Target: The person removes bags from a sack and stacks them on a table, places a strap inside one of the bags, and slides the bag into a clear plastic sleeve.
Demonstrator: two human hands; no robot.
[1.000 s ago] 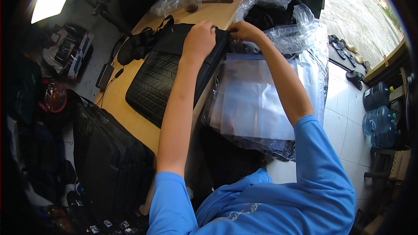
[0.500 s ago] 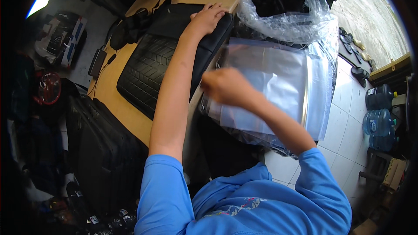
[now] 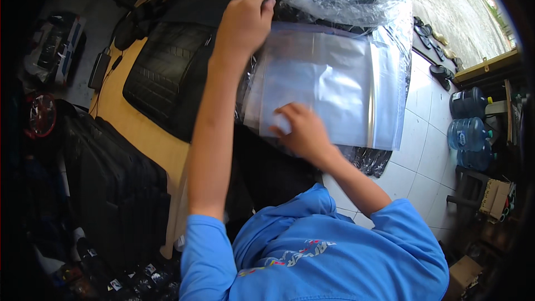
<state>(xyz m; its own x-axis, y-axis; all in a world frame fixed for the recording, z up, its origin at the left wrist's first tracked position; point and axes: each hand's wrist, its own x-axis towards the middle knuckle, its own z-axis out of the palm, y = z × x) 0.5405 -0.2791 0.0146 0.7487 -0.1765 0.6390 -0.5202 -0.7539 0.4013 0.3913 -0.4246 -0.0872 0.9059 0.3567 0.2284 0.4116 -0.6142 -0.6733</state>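
A flat black bag (image 3: 167,58) with an embossed chevron pattern lies on the wooden table. My left hand (image 3: 244,22) is at its far right corner, fingers curled closed over the edge and thumb beside them; the fingertips are partly hidden. A smooth black panel (image 3: 196,92) covers the right part of the pattern. My right hand (image 3: 304,134) hovers over the near left part of the clear plastic sleeves (image 3: 340,81), slightly blurred. Its fingers are bent but apart, and nothing shows between them.
Crumpled clear wrap (image 3: 345,8) rings black items beyond the sleeves. Several dark bags (image 3: 117,189) stand left of the table (image 3: 167,159). A black adapter (image 3: 99,69) with a cable lies by the left edge. Large blue water bottles (image 3: 468,134) lie at right.
My left hand has gone from lying flat on the bag to curling round its corner. The smooth panel now covers more of the pattern. My right hand has opened and moved nearer me, over the sleeves.
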